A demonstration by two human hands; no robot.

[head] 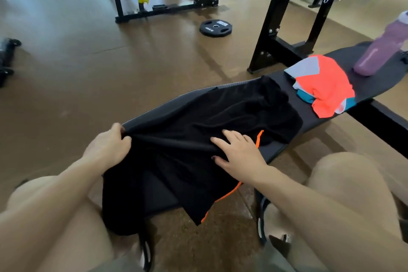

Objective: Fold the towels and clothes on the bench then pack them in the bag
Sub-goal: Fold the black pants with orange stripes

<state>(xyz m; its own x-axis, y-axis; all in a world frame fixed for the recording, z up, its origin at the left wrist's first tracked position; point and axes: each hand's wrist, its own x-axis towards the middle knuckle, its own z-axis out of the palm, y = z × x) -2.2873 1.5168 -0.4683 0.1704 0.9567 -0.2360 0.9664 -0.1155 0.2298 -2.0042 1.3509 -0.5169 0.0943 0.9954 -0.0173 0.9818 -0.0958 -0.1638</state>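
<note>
Your left hand (108, 147), at centre left of the frame, pinches the near edge of the black fabric garment with orange trim (220, 121), fingers curled round a gathered fold. Your right hand (239, 153), at centre, rests flat on the same garment with fingers spread and straight, gripping nothing. The garment lies across the black padded bench (282, 146), its lower part hanging off the near end. Toward the upper right, a crumpled orange, grey and teal garment (324, 86) sits on the bench, near an upright purple plastic bottle (384, 48).
</note>
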